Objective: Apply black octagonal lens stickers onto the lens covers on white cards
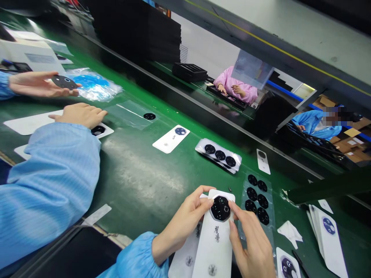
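A white phone back panel (213,241) with dark printed characters is held up in front of me, a black camera-lens disc (220,209) at its top. My left hand (185,220) grips the panel's upper left edge, its thumb at the disc's rim. On the other side, my right hand (252,241) pinches the upper right edge, with fingertips against the disc's right rim. A second white panel (184,251) shows partly behind the held one. To the right of my hands, a clear sheet (269,231) carries several black discs (262,201).
At left, a co-worker's hand (82,115) rests over white panels; the other hand (34,85) holds a dark disc (64,82). A packed disc stack (218,154), a single panel (171,139), a panel stack (330,239) and crumpled tissue (290,233) lie on the green table.
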Tool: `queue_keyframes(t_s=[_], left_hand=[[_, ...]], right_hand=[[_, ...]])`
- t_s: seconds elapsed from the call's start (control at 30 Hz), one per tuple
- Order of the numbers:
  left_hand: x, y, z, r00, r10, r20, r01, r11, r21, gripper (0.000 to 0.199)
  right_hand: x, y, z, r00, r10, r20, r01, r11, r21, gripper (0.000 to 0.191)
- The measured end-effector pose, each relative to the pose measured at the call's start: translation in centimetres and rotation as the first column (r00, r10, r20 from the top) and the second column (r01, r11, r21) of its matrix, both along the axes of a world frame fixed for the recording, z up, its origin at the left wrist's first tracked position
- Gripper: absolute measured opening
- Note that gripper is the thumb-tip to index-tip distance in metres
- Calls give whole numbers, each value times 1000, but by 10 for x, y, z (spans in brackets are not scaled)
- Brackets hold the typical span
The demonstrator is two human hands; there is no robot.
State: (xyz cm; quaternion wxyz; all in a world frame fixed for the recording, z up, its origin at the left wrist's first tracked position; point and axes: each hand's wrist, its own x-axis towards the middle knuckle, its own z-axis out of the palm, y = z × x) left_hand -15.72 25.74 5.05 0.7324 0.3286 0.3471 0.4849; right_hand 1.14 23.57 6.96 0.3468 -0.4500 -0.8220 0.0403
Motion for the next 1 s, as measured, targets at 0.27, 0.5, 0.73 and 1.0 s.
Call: queue_keyframes(t_s=[0.27,0.5,0.73,1.0], left_hand=[[1,0,2,1000,-7,0,7,1000,13,45],[2,-1,0,998,-27,-61,26,1000,-7,51],[5,-2,2,995,-65,-75,67,998,23,50],[13,-9,1,989,-117,-89,121,992,45,64]], right_hand=[[9,1,1,997,26,69,-26,1000,2,34],[18,7,7,979,-96,-182,55,975,-213,26],[16,13,8,794,-346,-500,-145,691,-709,39],[10,11,10,733,-373,-570,-282,595,-752,41]])
